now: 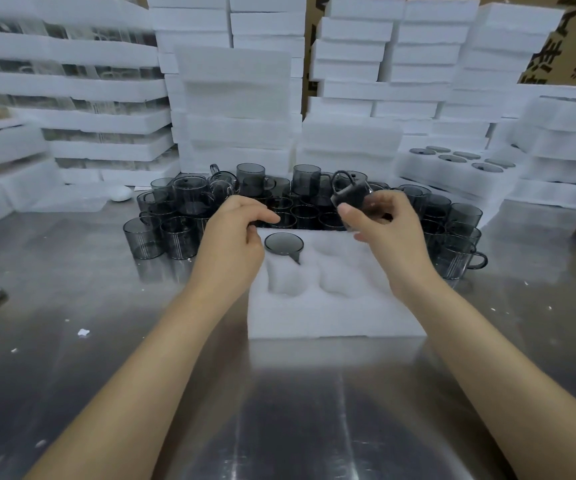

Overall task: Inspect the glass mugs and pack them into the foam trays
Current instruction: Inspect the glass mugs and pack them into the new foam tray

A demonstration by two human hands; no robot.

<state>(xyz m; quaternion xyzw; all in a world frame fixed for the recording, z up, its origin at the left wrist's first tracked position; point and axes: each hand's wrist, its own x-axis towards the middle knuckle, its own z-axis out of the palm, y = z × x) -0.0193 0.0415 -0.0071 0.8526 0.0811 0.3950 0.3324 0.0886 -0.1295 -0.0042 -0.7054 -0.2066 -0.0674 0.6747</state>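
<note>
I see a brushed steel table (71, 271) carrying a white foam tray (335, 306) at frame centre, a cluster of smoky grey glass mugs (182, 216) behind it, and white foam stacks (238, 98) across the top.

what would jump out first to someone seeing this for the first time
The right hand holds a smoky grey glass mug tilted above the foam tray on the steel table, with one mug already seated in its far-left pocket. Behind the tray stands a dense cluster of grey mugs, backed by tall stacks of white foam trays.
</note>
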